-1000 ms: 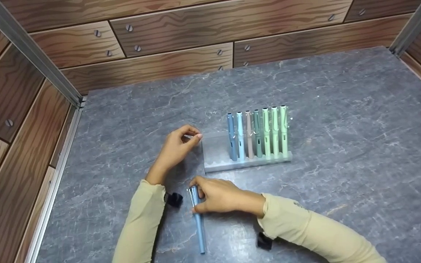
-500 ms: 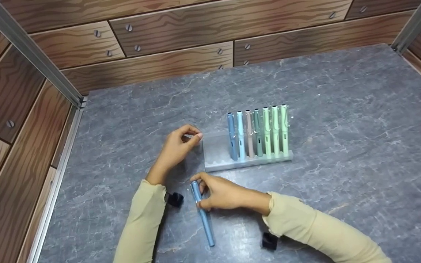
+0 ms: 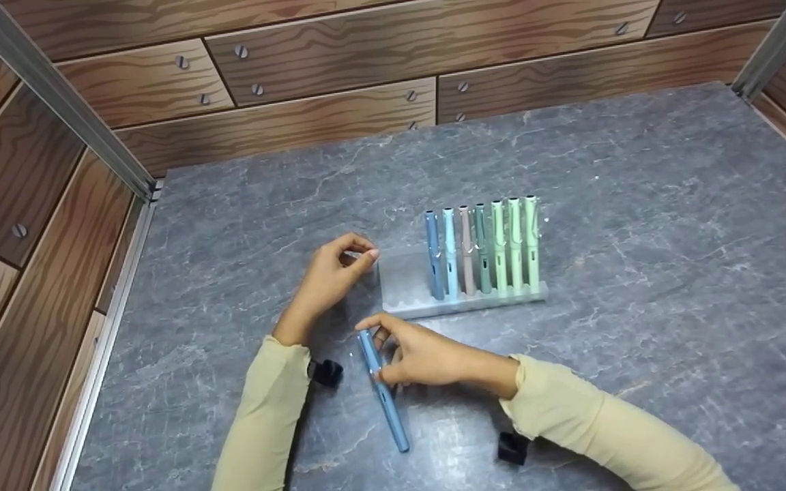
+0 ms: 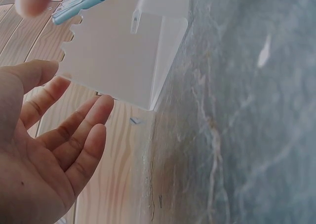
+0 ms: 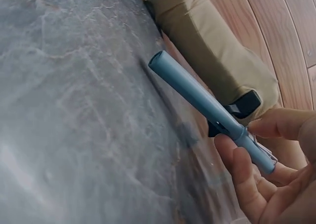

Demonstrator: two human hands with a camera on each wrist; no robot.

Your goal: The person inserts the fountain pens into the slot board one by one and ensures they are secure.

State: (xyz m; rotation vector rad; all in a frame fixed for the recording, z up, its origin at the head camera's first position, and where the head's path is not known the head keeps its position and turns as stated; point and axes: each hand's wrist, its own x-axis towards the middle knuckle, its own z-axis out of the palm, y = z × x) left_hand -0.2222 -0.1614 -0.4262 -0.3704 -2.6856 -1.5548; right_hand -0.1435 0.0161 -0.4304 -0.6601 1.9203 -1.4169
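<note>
A clear pen stand [image 3: 403, 276] on the table bears a row of upright pens: a blue pen [image 3: 433, 256], a light blue pen [image 3: 450, 256], a mauve pen [image 3: 467, 256], a dark green pen [image 3: 482, 256] and light green pens [image 3: 516, 256] at the right. My left hand [image 3: 328, 273] pinches the stand's left edge [image 4: 106, 54] between thumb and forefinger, other fingers loosely bent. In front of the stand, my right hand [image 3: 427, 351] holds a capped blue pen [image 5: 192, 95] near its clip, tilted, its far end toward me.
Grey marbled table [image 3: 638, 286] lies around the stand. Wood-patterned walls [image 3: 338, 61] rise at the back and sides, with metal posts [image 3: 59, 95] at the corners. Black wrist cameras [image 3: 328, 374] hang under both sleeves.
My right hand has moved slightly up and right with the blue pen, whose lower end has swung to the right. The left hand and stand look unmoved.
</note>
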